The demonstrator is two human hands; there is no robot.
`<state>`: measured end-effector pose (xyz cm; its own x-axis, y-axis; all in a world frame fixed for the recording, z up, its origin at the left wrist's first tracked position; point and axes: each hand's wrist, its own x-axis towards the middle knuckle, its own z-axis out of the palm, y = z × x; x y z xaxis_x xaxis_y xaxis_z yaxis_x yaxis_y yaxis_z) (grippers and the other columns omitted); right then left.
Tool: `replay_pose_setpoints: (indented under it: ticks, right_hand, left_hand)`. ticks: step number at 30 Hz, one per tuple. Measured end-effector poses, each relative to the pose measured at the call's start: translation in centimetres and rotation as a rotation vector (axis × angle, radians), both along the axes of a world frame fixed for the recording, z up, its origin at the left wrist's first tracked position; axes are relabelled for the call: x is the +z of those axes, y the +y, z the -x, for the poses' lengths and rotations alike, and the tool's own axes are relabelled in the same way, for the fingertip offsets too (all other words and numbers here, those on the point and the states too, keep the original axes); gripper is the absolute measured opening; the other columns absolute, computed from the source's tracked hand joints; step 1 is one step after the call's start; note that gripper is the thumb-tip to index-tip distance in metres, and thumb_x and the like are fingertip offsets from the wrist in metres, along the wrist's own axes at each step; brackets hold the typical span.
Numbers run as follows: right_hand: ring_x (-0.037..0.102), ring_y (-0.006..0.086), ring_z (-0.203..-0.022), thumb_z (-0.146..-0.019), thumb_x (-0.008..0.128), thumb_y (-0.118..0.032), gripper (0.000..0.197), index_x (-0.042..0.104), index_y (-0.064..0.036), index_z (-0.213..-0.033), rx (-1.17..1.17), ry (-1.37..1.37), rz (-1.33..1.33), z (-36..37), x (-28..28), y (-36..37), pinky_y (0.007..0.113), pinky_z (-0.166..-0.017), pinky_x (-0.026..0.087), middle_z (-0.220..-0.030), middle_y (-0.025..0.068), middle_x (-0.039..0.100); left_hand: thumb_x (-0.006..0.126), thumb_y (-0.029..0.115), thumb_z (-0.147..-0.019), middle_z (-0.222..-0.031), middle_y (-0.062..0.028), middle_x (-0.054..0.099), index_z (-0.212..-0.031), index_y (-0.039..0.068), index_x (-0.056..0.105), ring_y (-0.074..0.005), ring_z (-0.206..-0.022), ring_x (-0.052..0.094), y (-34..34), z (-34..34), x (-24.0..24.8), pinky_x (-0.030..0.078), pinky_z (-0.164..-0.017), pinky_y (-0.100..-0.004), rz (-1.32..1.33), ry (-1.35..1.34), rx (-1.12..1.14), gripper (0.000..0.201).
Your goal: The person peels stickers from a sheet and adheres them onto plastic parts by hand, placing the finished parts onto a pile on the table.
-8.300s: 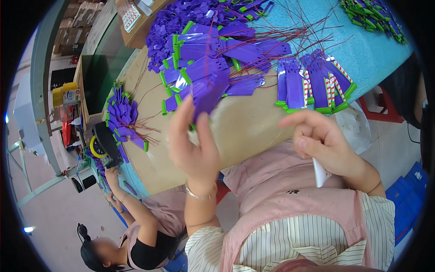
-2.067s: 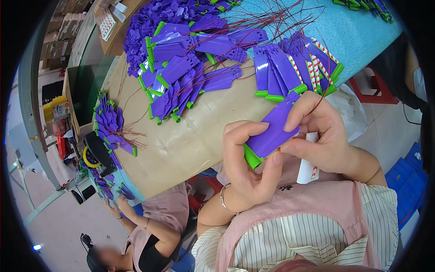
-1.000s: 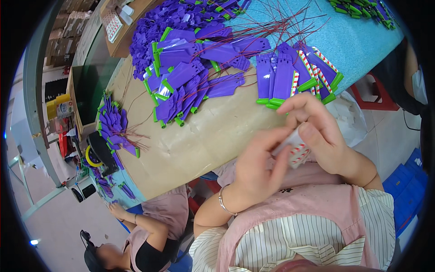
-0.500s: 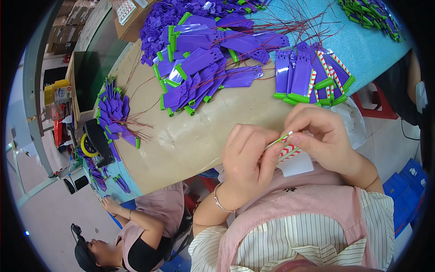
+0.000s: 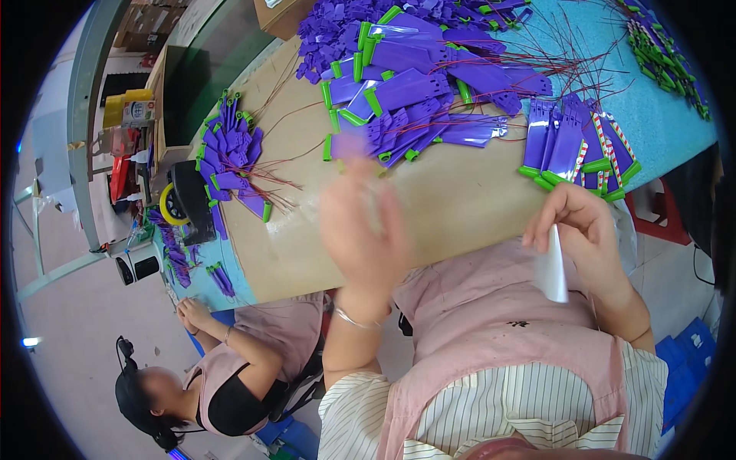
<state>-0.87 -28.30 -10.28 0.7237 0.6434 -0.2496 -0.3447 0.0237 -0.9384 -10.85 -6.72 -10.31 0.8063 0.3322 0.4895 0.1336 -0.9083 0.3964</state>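
Purple plates (image 5: 414, 90) with green ends lie in a loose stack toward the far edge of the surface (image 5: 452, 203), and the worker's left hand (image 5: 360, 230) is raised in front of them. It's too blurred for me to tell whether those fingers grasp or touch one, though the thumb looks parted from the rest.

Over the near edge, toward the right, the right hand (image 5: 581, 234) has a folded white sheet (image 5: 553, 268) pinched in its fingers, hanging down in front of the pink apron (image 5: 491, 307).

Just beyond that hand, near the right end, more purple plates (image 5: 563, 138) sit fanned and overlapping, green ends facing the near edge; several carry red-and-white striped strips (image 5: 622, 136). Thin red wires (image 5: 571, 60) tangle across the blue covering behind them. Small purple parts (image 5: 337, 42) are heaped by the far edge, and a mostly green pile (image 5: 668, 65) takes the far right corner.

Over by the left edge there's a smaller purple-and-green cluster (image 5: 234, 149) beside a black holder (image 5: 193, 201) with a yellow ring. A co-worker's hands (image 5: 194, 314) meet at the near left corner.
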Motion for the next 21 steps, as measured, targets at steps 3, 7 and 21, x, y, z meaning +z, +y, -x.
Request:
replay_pose_setpoints:
  ticks: [3,7,21]
  right_hand:
    - [0.047,0.0057,-0.052,-0.081,0.043,-0.008,0.013,0.051,0.0014,-0.078,0.178,0.164,-0.083,-0.5,0.7,-0.4,0.018,-0.046,0.033,-0.062,0.0020,0.052]
    - [0.040,0.0029,-0.048,-0.085,0.047,-0.013,0.017,0.052,0.0009,-0.078,0.157,0.227,-0.045,-0.5,0.7,-0.5,0.017,-0.043,0.028,-0.058,-0.0018,0.046]
    - [0.044,0.0037,-0.059,-0.088,0.049,-0.013,0.019,0.056,0.0009,-0.097,0.131,0.203,-0.082,0.4,0.3,-0.6,0.018,-0.052,0.035,-0.065,-0.0027,0.048]
  left_hand:
    - [0.052,0.000,-0.078,-0.101,-0.0201,0.056,-0.130,-0.004,0.029,-0.0346,-0.086,0.055,4.3,-1.5,-1.3,0.044,-0.076,-0.0358,0.153,-0.094,0.084,0.057]
    - [0.055,-0.004,-0.076,-0.096,-0.0173,0.058,-0.131,0.001,0.031,-0.0287,-0.082,0.057,4.7,-1.0,-2.7,0.045,-0.073,-0.0347,0.123,0.088,0.025,0.059]
    - [0.042,-0.007,-0.084,-0.094,-0.0140,0.058,-0.123,-0.006,0.035,-0.0163,-0.079,0.058,-3.8,0.3,-0.6,0.046,-0.064,-0.0218,0.335,-0.151,0.052,0.040]
